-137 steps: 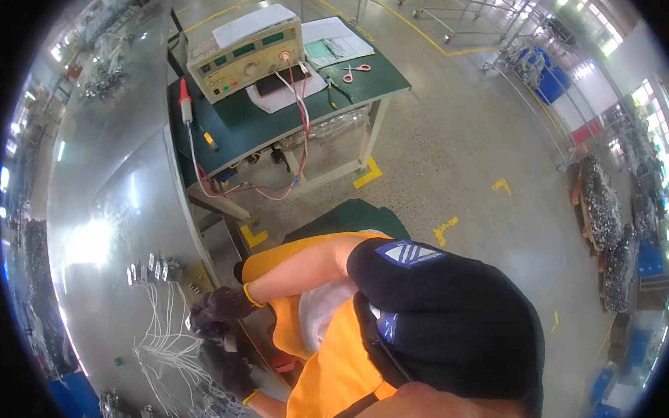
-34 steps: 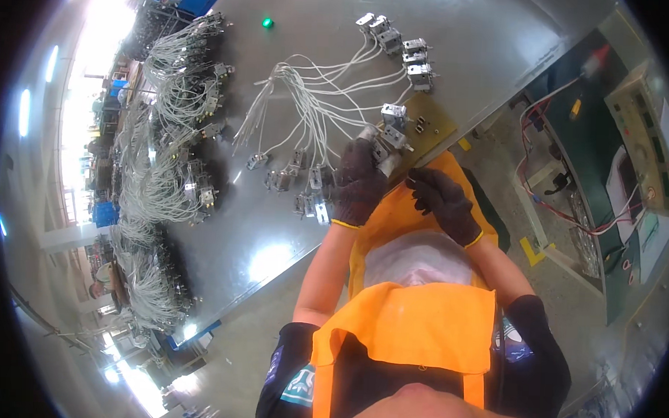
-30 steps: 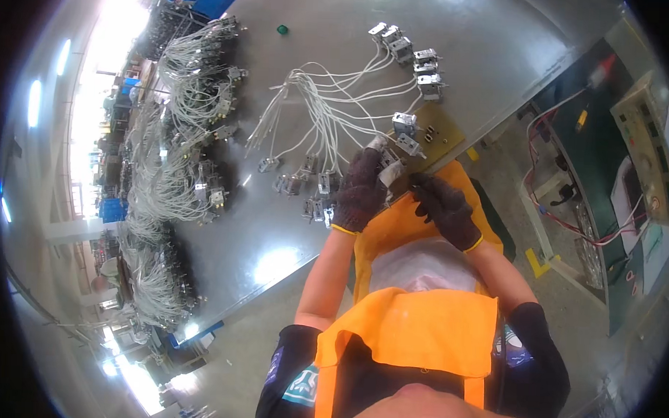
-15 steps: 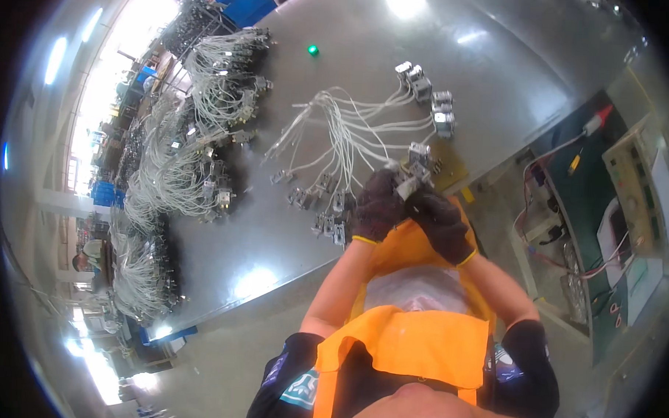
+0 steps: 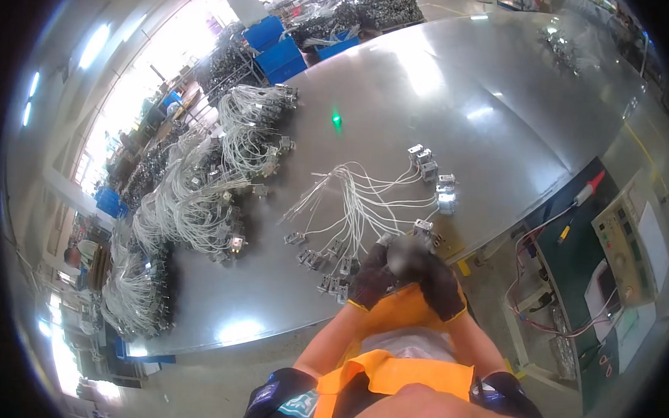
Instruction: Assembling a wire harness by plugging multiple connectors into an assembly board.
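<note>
Both my hands wear dark gloves with yellow cuffs and meet at the table's near edge. My left hand (image 5: 369,282) is closed at the end of a bundle of white cables (image 5: 355,202); the wired metal piece it held half a second ago is lost in a grey blur. My right hand (image 5: 444,288) curls in against it from the other side, its fingertips in the same blur. The bundle fans out over the table, with small grey metal pieces (image 5: 429,168) on its far right ends and more metal pieces (image 5: 332,264) just left of my left hand.
Big heaps of similar cables (image 5: 195,204) line the metal table's (image 5: 272,303) left side. Blue bins (image 5: 281,60) stand beyond. A brownish plate (image 5: 448,239) lies by my right hand. On the right, a green-topped bench (image 5: 568,272) carries an instrument (image 5: 628,238) and red wires.
The view has tilted up, so the table and cables sit lower and more of the far side shows. My hands stay together at the cable end, and the piece between them has blurred.
</note>
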The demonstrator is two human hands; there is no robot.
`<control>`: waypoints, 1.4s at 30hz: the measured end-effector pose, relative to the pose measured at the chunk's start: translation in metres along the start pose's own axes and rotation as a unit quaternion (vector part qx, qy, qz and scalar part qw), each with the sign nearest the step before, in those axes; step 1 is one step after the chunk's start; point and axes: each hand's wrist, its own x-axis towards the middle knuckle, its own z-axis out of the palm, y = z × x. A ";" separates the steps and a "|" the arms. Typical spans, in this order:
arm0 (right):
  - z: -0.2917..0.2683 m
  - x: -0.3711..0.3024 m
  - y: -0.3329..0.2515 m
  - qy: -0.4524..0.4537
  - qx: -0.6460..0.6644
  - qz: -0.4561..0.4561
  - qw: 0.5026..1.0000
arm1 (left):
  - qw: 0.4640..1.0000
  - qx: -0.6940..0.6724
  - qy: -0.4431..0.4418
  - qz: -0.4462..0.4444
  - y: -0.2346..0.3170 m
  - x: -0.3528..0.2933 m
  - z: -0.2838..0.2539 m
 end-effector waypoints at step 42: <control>0.018 -0.010 -0.043 0.094 0.062 0.016 0.994 | 0.951 0.305 0.016 0.045 0.002 0.018 0.016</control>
